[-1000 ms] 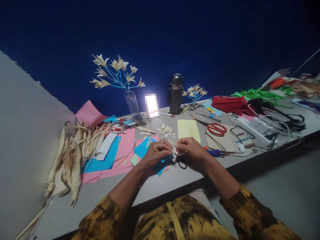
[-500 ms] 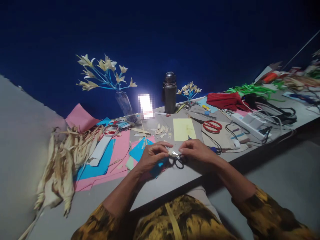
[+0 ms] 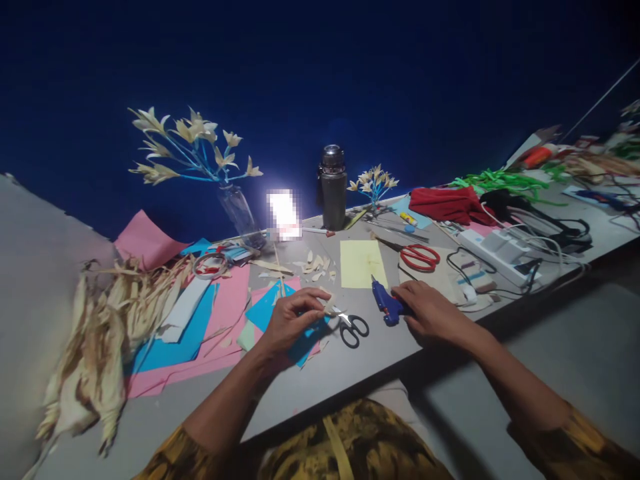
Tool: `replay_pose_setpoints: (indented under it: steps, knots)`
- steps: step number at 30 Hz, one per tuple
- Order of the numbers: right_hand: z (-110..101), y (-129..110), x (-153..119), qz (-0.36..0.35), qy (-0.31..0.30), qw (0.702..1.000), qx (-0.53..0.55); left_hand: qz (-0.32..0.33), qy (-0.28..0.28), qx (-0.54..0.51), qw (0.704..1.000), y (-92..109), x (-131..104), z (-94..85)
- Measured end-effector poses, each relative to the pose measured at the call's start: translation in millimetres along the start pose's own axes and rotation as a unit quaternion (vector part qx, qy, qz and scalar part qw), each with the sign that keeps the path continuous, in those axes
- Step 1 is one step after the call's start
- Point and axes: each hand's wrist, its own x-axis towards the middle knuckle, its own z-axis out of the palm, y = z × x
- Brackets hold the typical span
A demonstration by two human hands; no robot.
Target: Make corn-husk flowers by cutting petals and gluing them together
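Left hand pinching pale piece, right hand curled at glue gun, grip unclear

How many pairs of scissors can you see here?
2: black-handled scissors between the left hand and the blue glue gun, and red-handled scissors right of the yellow paper. More may be hidden from view.

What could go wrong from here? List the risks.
The blue glue gun at the right hand points over the yellow paper; if hot, it might drip there. The black-handled scissors lie close to the left hand, so a careless move could cause a nick.
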Motion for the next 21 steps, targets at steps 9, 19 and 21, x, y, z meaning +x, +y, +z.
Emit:
replay_pose_setpoints:
  steps: [9, 19, 21]
  knots:
    - [-34, 17, -3, -0.045, -0.001, 0.963, 0.265, 0.06, -0.005, 0.056, 0.997, -7, -1, 3.3]
    - [-42, 10, 20, -0.112, -0.108, 0.889, 0.43, 0.068, -0.002, 0.014, 0.998, -19, 10, 17.9]
    - [-41, 7, 25, -0.114, -0.112, 0.886, 0.435, 0.062, -0.005, 0.014, 0.998, -18, 11, 19.9]
